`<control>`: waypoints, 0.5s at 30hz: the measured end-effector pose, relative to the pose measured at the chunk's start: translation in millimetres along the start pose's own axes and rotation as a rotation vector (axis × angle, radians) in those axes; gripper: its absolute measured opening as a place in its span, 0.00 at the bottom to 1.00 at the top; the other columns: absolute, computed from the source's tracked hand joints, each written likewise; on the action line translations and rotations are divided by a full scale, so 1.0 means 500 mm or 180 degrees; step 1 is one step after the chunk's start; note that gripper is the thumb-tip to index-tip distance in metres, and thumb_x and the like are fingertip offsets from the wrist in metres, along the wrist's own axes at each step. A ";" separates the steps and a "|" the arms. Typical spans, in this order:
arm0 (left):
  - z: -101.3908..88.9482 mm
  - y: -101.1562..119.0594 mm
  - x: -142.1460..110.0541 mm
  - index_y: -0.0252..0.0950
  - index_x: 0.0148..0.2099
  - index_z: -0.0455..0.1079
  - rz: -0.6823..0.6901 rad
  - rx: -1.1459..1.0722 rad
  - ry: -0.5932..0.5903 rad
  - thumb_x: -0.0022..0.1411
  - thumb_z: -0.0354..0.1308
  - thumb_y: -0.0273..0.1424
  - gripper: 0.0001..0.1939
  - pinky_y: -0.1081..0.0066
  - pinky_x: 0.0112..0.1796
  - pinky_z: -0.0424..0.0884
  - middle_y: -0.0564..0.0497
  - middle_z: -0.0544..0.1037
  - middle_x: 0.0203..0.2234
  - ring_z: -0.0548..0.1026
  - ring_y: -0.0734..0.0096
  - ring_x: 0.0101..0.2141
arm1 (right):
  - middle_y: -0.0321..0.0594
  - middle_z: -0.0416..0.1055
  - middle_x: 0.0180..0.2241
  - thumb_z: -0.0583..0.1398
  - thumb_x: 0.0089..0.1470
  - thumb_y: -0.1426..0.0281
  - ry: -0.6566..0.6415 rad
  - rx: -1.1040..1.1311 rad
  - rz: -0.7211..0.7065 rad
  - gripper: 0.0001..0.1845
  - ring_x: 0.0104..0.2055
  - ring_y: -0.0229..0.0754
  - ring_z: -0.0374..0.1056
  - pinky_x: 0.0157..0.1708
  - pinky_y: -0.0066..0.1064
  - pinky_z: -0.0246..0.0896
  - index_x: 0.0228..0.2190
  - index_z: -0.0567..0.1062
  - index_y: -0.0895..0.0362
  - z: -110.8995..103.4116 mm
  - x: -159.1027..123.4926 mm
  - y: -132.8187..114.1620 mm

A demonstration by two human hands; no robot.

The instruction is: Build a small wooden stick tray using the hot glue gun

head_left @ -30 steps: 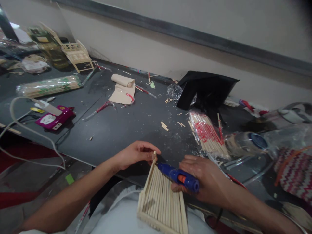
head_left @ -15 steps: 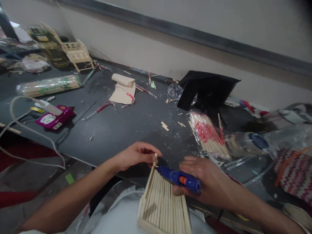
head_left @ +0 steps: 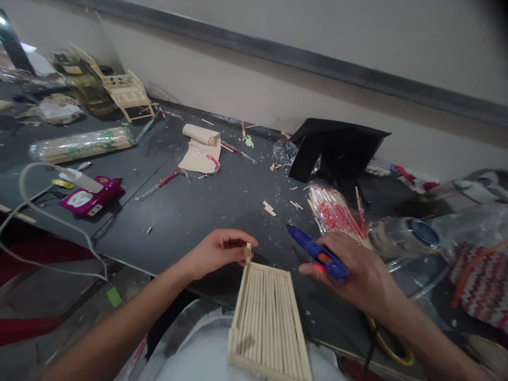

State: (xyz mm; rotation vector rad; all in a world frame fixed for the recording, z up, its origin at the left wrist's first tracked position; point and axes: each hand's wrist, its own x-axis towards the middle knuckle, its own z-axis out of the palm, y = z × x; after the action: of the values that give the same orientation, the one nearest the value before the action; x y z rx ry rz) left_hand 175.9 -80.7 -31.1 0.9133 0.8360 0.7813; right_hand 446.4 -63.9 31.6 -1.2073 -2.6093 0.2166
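Note:
My left hand (head_left: pixel 224 253) pinches a short wooden stick (head_left: pixel 248 253) that stands up at the far left corner of a wooden stick panel (head_left: pixel 270 317). The panel is made of thin sticks laid side by side, with a raised edge along its left side, and its near end rests against my lap. My right hand (head_left: pixel 353 264) is wrapped round a blue glue gun (head_left: pixel 315 251) with an orange part and a red glow near the thumb. The gun's nozzle points up and left over the table, apart from the panel.
A bag of red-marked sticks (head_left: pixel 337 211) and a plastic jar (head_left: pixel 405 235) lie to the right, near a black stand (head_left: pixel 337 151). On the left are a purple power adapter (head_left: pixel 93 196), a wrapped stick bundle (head_left: pixel 83 144) and a small stick chair (head_left: pixel 129 92). Stick scraps litter the dark table.
My right hand has drawn the glue gun away from the panel's far left corner, up and to the right. My left hand keeps its pinch on the short stick.

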 end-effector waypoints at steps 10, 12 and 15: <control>-0.047 -0.009 0.013 0.39 0.45 0.73 0.1079 0.2488 0.0819 0.61 0.54 0.30 0.11 0.72 0.37 0.67 0.49 0.77 0.36 0.73 0.71 0.35 | 0.42 0.68 0.27 0.54 0.58 0.54 0.0471 -0.0388 0.0276 0.18 0.32 0.46 0.64 0.31 0.34 0.56 0.28 0.66 0.56 0.110 0.005 0.029; -0.045 -0.016 0.011 0.40 0.47 0.72 0.1328 0.2780 0.0779 0.62 0.52 0.28 0.13 0.71 0.38 0.67 0.49 0.77 0.37 0.73 0.71 0.36 | 0.43 0.68 0.27 0.55 0.57 0.55 0.0448 -0.0414 0.0290 0.17 0.33 0.47 0.64 0.32 0.34 0.56 0.28 0.67 0.56 0.122 0.001 0.030; -0.042 -0.024 0.008 0.41 0.49 0.71 0.1468 0.2889 0.0778 0.61 0.52 0.26 0.15 0.71 0.39 0.67 0.48 0.77 0.39 0.73 0.71 0.38 | 0.44 0.69 0.28 0.56 0.56 0.55 0.0347 -0.0465 0.0298 0.17 0.34 0.48 0.64 0.34 0.35 0.56 0.29 0.68 0.57 0.137 -0.010 0.035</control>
State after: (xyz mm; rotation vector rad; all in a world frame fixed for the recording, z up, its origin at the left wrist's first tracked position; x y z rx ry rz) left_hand 162.4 -74.8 -50.4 1.8890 1.2494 0.9263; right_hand 442.1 -58.3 -38.7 -1.3507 -2.5140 -0.0229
